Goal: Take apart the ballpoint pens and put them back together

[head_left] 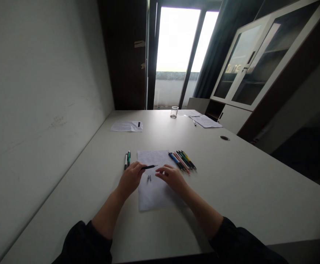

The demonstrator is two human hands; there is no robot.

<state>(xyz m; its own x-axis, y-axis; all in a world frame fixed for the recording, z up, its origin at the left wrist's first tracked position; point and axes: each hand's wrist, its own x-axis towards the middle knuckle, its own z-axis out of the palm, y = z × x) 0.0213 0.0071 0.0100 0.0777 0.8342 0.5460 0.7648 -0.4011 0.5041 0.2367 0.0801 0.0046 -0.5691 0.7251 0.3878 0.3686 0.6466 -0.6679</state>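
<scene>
My left hand (131,178) is closed on a thin black pen part (149,167) that points right over a white sheet of paper (154,194). My right hand (172,178) hovers just right of the pen tip, fingers curled together, and whether it holds anything I cannot make out. A small dark piece (149,178) lies on the sheet between the hands. Several coloured pens (182,160) lie in a row right of the sheet. Two pens (127,160) lie left of it.
A white desk (231,176) runs along the wall on the left. At its far end stand a glass jar (174,112), papers with a pen (204,121) and another sheet (126,126). A cable hole (224,138) is at the right. A glass-door cabinet stands beyond.
</scene>
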